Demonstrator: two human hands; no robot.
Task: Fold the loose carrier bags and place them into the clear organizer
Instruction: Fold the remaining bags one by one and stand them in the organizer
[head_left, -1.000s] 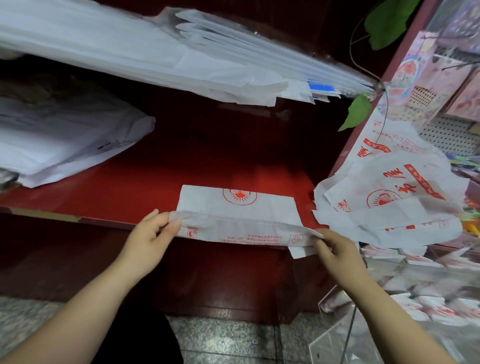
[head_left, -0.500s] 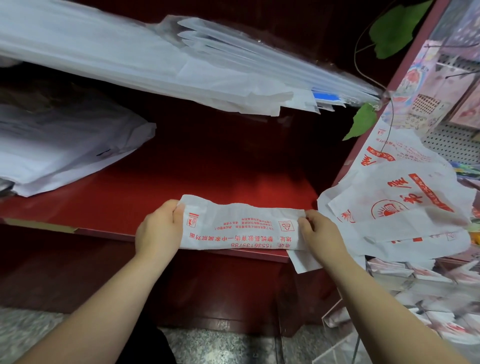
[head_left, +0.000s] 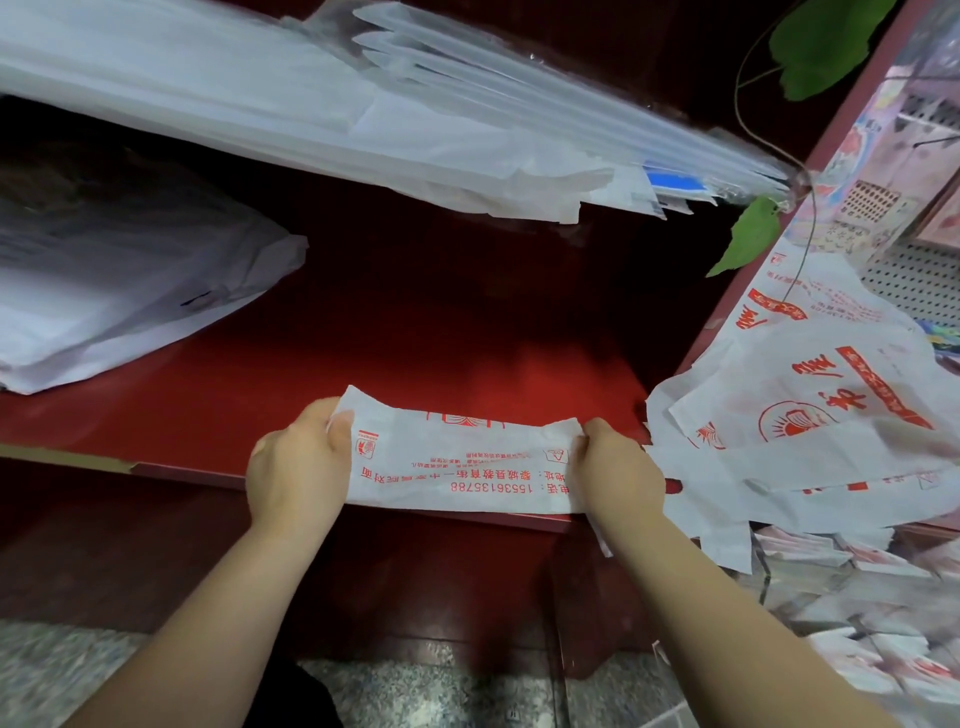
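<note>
Both hands are gripping the folded bag (head_left: 462, 462) at the shelf (head_left: 208, 395) edge, left hand (head_left: 298, 467) curled round one end, right hand (head_left: 618, 475) pinching the other. More loose bags (head_left: 810, 415) are piling up just to the right, above the clear organizer (head_left: 857, 597).

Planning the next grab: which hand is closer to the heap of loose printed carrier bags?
Right. The right hand grips the right end of the folded white red-printed bag, beside the heap of loose white carrier bags. The left hand grips the opposite end, farther away.
</note>
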